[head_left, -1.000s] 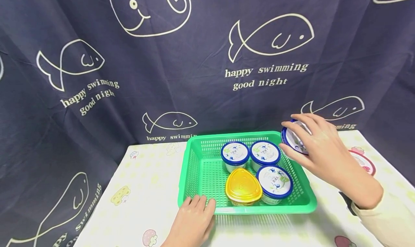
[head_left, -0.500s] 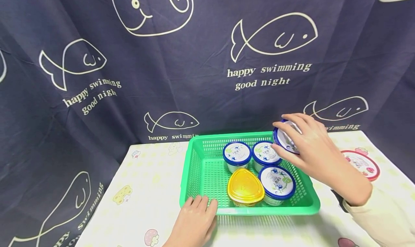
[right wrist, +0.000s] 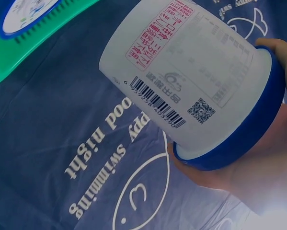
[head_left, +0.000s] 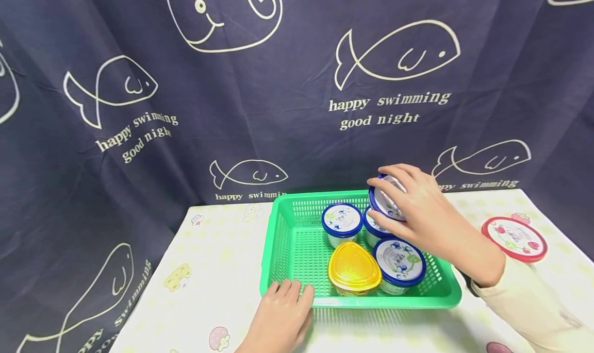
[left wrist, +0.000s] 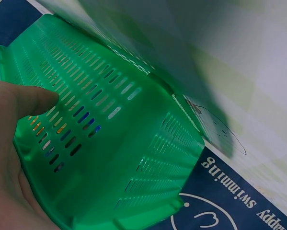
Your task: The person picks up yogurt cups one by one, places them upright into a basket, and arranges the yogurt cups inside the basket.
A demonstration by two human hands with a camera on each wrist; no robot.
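My right hand (head_left: 419,203) grips a white cup with a blue lid (right wrist: 181,81) by its lid, tilted above the back right of a green basket (head_left: 290,302). In the right wrist view a barcode shows on the cup's side. My left hand (head_left: 281,314) holds the basket's front rim, its thumb (left wrist: 38,99) against the outer wall. Inside the basket stand a blue-lidded cup (head_left: 342,220) at the back, a second one partly hidden behind my right hand, and a third (head_left: 400,261) at the front right. Beside that one sits a yellow-lidded tub (head_left: 354,267).
A red-lidded cup (head_left: 515,238) stands on the table right of the basket. The table (head_left: 204,270) wears a pale patterned cloth. A dark blue curtain (head_left: 260,111) with fish drawings hangs right behind the table.
My right hand has carried the blue-lidded cup leftward, from the basket's right edge to over the back cups. The red-lidded cup is now fully uncovered. My left hand stays on the rim.
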